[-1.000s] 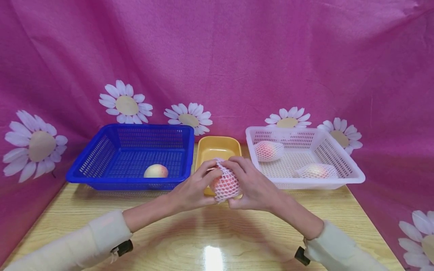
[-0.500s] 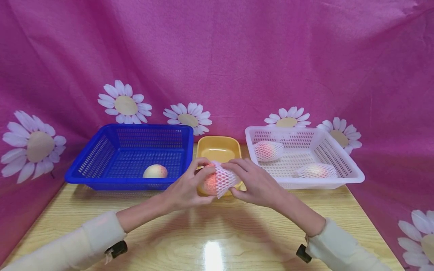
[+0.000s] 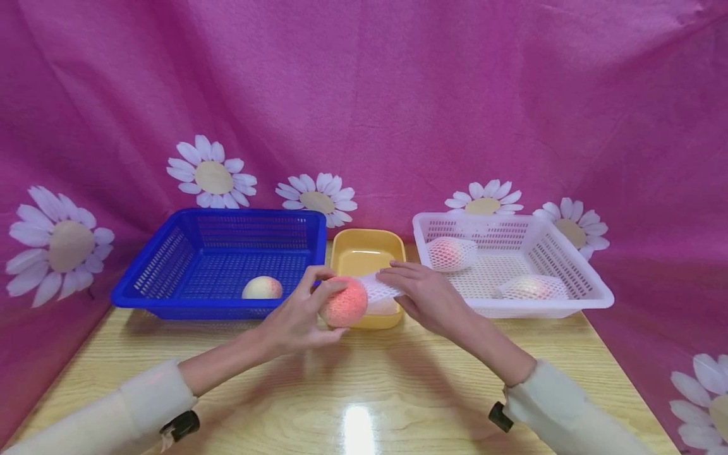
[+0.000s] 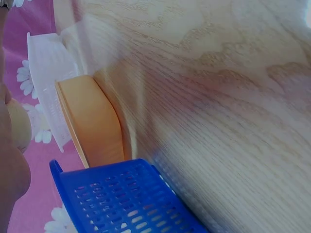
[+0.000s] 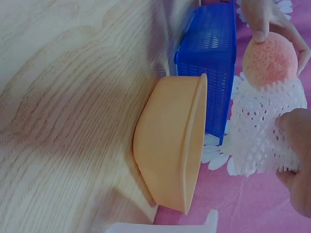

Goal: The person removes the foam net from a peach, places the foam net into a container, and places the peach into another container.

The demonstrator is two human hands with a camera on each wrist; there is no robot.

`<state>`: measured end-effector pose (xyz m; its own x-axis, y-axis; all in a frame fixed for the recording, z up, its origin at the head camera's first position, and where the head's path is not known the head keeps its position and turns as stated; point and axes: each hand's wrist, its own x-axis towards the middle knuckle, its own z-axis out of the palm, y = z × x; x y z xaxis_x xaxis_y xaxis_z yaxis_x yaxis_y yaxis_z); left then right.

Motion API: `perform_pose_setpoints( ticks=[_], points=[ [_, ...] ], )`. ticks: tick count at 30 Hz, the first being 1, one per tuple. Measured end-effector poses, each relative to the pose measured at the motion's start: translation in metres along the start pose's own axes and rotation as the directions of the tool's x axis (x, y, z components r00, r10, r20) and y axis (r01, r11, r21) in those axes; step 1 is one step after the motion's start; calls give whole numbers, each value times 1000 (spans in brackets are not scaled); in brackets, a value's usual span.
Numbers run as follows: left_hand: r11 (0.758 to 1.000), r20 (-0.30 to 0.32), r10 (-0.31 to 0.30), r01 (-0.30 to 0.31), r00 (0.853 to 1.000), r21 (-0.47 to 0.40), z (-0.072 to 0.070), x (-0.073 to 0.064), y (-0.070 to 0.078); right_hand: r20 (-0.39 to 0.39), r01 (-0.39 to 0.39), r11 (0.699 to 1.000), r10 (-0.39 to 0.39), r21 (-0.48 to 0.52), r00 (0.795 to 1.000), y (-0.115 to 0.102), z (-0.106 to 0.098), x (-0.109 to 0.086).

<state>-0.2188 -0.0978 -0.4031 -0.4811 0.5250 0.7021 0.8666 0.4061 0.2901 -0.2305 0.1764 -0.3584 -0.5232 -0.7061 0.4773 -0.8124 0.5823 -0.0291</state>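
Observation:
My left hand (image 3: pixel 301 316) grips a pink-red peach (image 3: pixel 345 303) between thumb and fingers, just in front of the yellow tray. A white foam net sleeve (image 3: pixel 380 289) touches the peach's right side, and my right hand (image 3: pixel 429 297) pinches its other end. In the right wrist view the sleeve (image 5: pixel 265 126) hangs stretched out, its open mouth at the edge of the peach (image 5: pixel 272 60). Only a small part of the left hand (image 4: pixel 12 170) and the peach (image 4: pixel 19 124) shows at the edge of the left wrist view.
A blue basket (image 3: pixel 216 308) at left holds one bare peach (image 3: pixel 262 288). The white basket (image 3: pixel 534 306) at right holds two peaches in net sleeves, one netted peach (image 3: pixel 451 254) at its back left. Between them stands the yellow tray (image 3: pixel 368 237) on the wooden table (image 3: pixel 296 404).
The foam net has slid off the peach to the right, baring the fruit. My left hand has moved left with the peach; my right hand has drawn the sleeve away.

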Motion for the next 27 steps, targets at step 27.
perform_pose_setpoints(
  ticks=[27],
  points=[
    [990,58,-131,128,990,49,-20,-20,-5,-37,-92,988,88,-126,995,34,54,34]
  ],
)
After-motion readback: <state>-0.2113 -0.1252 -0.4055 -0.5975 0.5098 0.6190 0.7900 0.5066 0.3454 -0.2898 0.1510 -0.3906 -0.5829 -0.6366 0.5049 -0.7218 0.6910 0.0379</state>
